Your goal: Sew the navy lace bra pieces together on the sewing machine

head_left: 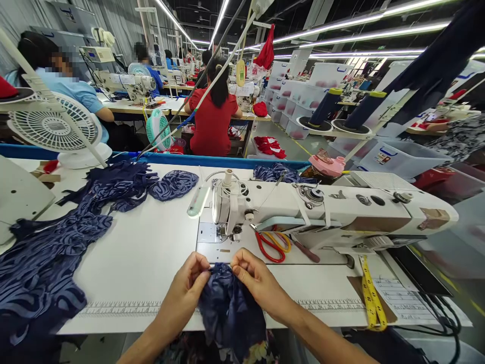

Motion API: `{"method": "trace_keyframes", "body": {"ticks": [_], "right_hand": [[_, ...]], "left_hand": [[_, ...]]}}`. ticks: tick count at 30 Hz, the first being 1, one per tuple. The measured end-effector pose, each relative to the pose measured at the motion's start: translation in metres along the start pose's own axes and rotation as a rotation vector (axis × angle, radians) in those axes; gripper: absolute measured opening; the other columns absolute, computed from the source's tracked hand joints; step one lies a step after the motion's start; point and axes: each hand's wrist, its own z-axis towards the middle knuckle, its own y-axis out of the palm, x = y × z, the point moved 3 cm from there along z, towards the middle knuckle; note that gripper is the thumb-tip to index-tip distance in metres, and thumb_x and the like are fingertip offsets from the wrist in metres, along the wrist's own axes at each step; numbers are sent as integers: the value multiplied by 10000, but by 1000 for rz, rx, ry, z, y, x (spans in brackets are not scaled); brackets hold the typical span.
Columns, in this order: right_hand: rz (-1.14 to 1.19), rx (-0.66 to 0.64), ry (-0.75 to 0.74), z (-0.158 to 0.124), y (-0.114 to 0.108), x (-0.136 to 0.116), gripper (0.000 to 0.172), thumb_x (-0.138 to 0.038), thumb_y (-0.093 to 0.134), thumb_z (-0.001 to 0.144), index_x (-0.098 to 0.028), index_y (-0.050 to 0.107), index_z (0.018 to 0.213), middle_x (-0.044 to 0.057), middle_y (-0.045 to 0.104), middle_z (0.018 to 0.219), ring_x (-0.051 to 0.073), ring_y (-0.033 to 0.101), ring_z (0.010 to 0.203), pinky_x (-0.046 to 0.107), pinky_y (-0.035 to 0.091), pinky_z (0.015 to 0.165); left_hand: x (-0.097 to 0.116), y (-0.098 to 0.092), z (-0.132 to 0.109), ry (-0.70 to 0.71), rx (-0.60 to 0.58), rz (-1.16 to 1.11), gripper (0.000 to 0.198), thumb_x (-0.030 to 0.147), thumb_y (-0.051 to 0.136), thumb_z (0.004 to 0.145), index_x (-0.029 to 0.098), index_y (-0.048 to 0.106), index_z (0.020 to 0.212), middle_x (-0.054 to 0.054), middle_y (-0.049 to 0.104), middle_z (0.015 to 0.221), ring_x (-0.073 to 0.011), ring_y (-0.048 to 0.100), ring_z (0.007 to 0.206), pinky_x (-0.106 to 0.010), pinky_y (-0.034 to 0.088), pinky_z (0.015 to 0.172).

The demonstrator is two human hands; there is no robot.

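Note:
My left hand and my right hand both pinch the top edge of a bunched piece of dark navy patterned fabric at the near edge of the white sewing table. The fabric hangs down over the table edge toward my lap. Just beyond my hands stands a white sewing machine, its needle area a short way ahead of my fingers. Red-handled scissors lie under the machine arm, right of the needle.
A large heap of navy fabric covers the table's left side, with smaller pieces further back. A yellow tape measure and paper lie at right. White fan at left. Thread cones stand behind. Other workers sit at machines beyond.

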Motion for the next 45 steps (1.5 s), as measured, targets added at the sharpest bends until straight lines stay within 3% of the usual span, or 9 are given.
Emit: {"method": "trace_keyframes", "body": {"ticks": [5, 10, 15, 20, 28, 34, 36, 40, 45], "right_hand": [[-235, 46, -146, -2, 1, -5, 171, -363, 410, 1003, -228, 485, 930, -19, 497, 812, 140, 448, 727, 254, 358, 662], [-395, 41, -213, -7, -1, -12, 209, -338, 348, 1027, -231, 519, 973, 0, 554, 842, 148, 504, 744, 270, 393, 685], [-324, -33, -142, -5, 6, -7, 273, -409, 495, 978, -240, 565, 1181, 1, 591, 868, 150, 541, 767, 265, 433, 693], [-328, -8, -90, 0, 8, -2, 124, -276, 552, 920, -229, 665, 935, -10, 604, 814, 144, 540, 755, 248, 407, 669], [-176, -81, 46, 2, 8, -3, 190, -363, 535, 929, -199, 605, 865, -37, 498, 721, 124, 453, 685, 235, 365, 638], [-186, -79, 57, 2, 10, -1, 206, -375, 535, 928, -194, 602, 856, -38, 496, 712, 121, 447, 670, 235, 373, 638], [-202, -43, 38, 5, 14, 0, 219, -385, 551, 917, -192, 621, 842, -33, 517, 700, 127, 469, 666, 235, 387, 629], [-74, 44, -21, 14, 28, -3, 289, -477, 603, 886, -197, 654, 943, 26, 655, 869, 180, 605, 822, 272, 491, 758], [61, 13, -60, 16, 45, -1, 514, -579, 555, 902, -240, 575, 1288, 110, 628, 1273, 247, 583, 1199, 362, 462, 1035]], "left_hand": [[9, -2, 6, -12, -49, 175, 405, 431, 602, 850, 211, 583, 1190, 5, 541, 796, -167, 513, 735, -259, 418, 684], [14, 1, 10, -94, -219, 150, 311, 443, 624, 806, 170, 714, 925, -26, 623, 789, -169, 514, 709, -258, 400, 649], [15, 3, 9, -32, -167, 218, 293, 457, 567, 839, 189, 681, 869, -4, 595, 725, -166, 487, 682, -253, 378, 647], [13, 2, 8, -20, -196, 225, 279, 456, 572, 844, 195, 653, 893, -3, 586, 773, -171, 490, 725, -250, 387, 677], [1, 0, 7, -151, -245, 97, 332, 493, 571, 857, 170, 627, 904, 24, 496, 712, -134, 408, 663, -231, 306, 599], [4, -3, 7, -125, -269, 164, 291, 462, 560, 855, 177, 608, 894, 45, 438, 655, -124, 373, 603, -231, 297, 565], [9, -5, 8, -39, -223, 292, 213, 400, 560, 857, 194, 603, 893, 34, 497, 683, -137, 434, 629, -239, 329, 595], [20, -11, 10, 142, 48, 540, 164, 326, 493, 902, 208, 582, 831, -3, 611, 797, -169, 533, 733, -267, 371, 693], [14, -18, 5, 103, 185, 320, 235, 393, 472, 937, 207, 614, 917, -14, 670, 861, -175, 594, 798, -256, 449, 731]]}}
